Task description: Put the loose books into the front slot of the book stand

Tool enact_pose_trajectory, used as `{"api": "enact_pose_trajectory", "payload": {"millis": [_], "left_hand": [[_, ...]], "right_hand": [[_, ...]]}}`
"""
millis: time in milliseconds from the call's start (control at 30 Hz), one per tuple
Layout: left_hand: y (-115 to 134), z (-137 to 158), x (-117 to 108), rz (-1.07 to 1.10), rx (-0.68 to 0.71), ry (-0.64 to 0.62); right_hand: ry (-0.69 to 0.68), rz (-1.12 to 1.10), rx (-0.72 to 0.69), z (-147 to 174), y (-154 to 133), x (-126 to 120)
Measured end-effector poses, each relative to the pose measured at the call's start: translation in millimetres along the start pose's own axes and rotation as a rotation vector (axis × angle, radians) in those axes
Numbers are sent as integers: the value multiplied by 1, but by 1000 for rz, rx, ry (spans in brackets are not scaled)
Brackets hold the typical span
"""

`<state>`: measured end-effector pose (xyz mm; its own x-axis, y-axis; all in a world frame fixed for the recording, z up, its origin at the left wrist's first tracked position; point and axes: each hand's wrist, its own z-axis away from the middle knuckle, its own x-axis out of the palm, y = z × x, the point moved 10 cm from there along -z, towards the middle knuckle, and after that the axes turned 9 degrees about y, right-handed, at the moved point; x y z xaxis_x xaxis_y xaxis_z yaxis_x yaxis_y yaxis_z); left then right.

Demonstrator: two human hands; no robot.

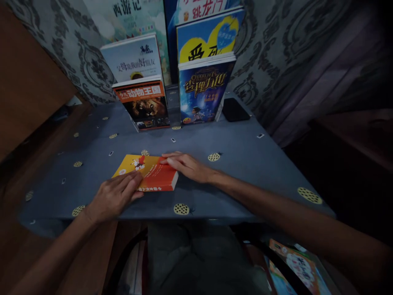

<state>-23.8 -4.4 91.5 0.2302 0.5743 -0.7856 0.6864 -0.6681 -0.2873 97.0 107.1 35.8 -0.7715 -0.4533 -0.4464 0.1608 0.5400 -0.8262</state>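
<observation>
A thick orange and yellow book (153,174) lies flat on the table near its front edge, its spine toward me. My left hand (118,192) grips its left part, the fingers pressed together on the cover and the thumb low by the spine. At the far right corner, my right hand (187,166) holds the book, with fingertips over the cover and the palm beside the page edge. Both hands hide parts of the cover.
Behind stand two rows of upright books, with a lion-cover book (145,104) front left and a dark blue book (202,92) front right. A black phone (235,110) lies beside them. A patterned cloth (233,176) covers the table. More books (297,266) sit low at right.
</observation>
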Motion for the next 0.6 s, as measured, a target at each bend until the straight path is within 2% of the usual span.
{"api": "enact_pose_trajectory", "payload": {"millis": [100,233,333,467,533,600], "left_hand": [[-9,-22,-12,-52,-86,34],[-38,-47,-15,-73,-303,-42],[-60,-67,-20,23,-494,-81],[-85,-84,-32,167,-746,-20],[-95,-77,-21,325,-925,-22],[-102,-55,6,559,-1156,-52]], "right_hand": [[11,-186,116,4,14,-16],[53,-412,161,0,22,-30],[93,-579,140,-5,20,-39],[255,-689,172,-7,24,-57],[288,-754,206,-6,25,-61],[282,-808,238,-6,24,-62]]}}
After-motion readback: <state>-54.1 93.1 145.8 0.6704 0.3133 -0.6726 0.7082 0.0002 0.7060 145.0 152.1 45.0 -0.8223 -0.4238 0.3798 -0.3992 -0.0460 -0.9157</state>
